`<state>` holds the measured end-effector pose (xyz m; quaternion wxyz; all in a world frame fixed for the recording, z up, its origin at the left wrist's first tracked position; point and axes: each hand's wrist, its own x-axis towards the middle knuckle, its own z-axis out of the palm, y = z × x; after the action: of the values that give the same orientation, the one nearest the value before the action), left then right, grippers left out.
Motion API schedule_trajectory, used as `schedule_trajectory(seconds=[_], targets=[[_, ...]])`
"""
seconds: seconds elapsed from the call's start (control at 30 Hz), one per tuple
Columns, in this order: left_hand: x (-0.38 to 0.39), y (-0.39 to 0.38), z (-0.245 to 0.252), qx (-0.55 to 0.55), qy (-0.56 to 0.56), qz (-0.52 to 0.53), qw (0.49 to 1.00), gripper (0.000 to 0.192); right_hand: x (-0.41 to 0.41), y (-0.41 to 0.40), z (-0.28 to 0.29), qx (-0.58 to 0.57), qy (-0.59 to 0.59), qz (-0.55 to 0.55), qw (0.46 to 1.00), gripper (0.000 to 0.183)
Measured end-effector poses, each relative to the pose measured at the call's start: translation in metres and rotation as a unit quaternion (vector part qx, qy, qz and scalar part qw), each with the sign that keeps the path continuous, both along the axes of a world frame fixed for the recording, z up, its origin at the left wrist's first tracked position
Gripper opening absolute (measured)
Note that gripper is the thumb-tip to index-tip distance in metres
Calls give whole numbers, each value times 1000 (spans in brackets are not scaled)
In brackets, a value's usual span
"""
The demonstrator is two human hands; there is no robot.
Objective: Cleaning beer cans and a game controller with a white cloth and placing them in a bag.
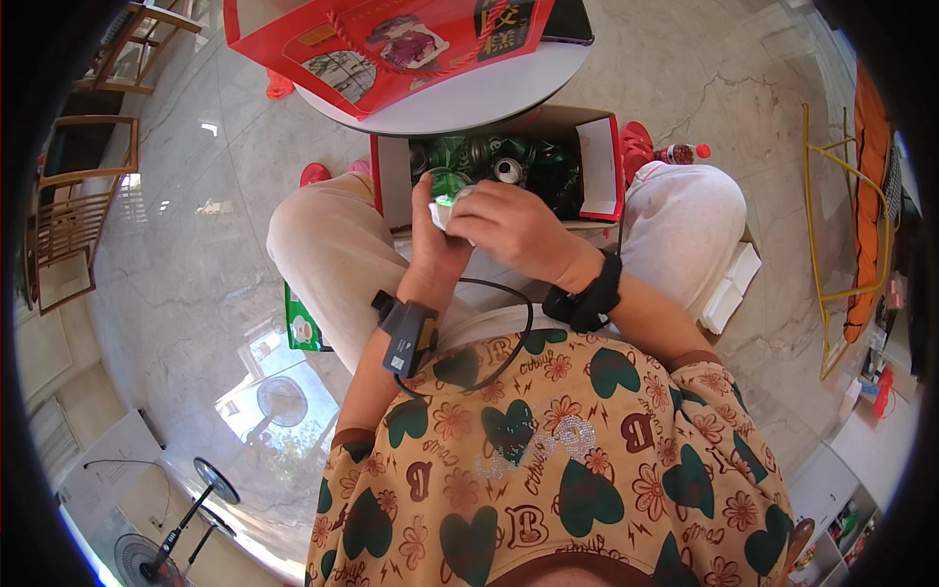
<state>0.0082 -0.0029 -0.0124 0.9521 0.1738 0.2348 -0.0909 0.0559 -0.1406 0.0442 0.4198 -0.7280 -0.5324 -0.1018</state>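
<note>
My left hand (440,249) holds a green can (446,182) upright over the near left edge of an open cardboard box. The fingers of my right hand (517,227) pinch a piece of white tissue or cloth (441,214) against the can's near side. Between my knees, the red-edged cardboard box (601,169) holds several green cans and dark green items; one can (508,170) shows its top with a dark opening. Both wrists wear black straps, with a device and a cable on the left one.
Beyond the box, a round white table (469,95) carries a red paper gift bag (411,51) and a dark flat object (568,22). A red-capped bottle (682,153) lies by my right foot. A green packet (302,323) lies left; white folded paper (732,290) sits right.
</note>
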Motion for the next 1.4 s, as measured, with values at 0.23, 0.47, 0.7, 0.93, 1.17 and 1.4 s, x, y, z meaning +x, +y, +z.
schedule_trajectory(seconds=[0.23,0.47,0.7,0.93,1.17,1.4], targets=[[3,-8,22,68,87,26,994,45,21,-9,-13,-5,133,-96,986,13],[6,-3,24,18,128,84,988,50,2,-19,-22,-29,208,-58,976,15],[-2,-3,-2,17,56,0,998,48,-7,-2,-12,-8,21,47,999,17],[1,-8,18,-15,119,-2,993,44,6,-7,-11,11,129,-80,988,14],[1,0,-1,22,70,28,997,42,-7,-6,-15,-6,27,-79,996,12],[3,-3,14,102,84,78,988,51,9,-25,-14,-175,246,103,948,9]])
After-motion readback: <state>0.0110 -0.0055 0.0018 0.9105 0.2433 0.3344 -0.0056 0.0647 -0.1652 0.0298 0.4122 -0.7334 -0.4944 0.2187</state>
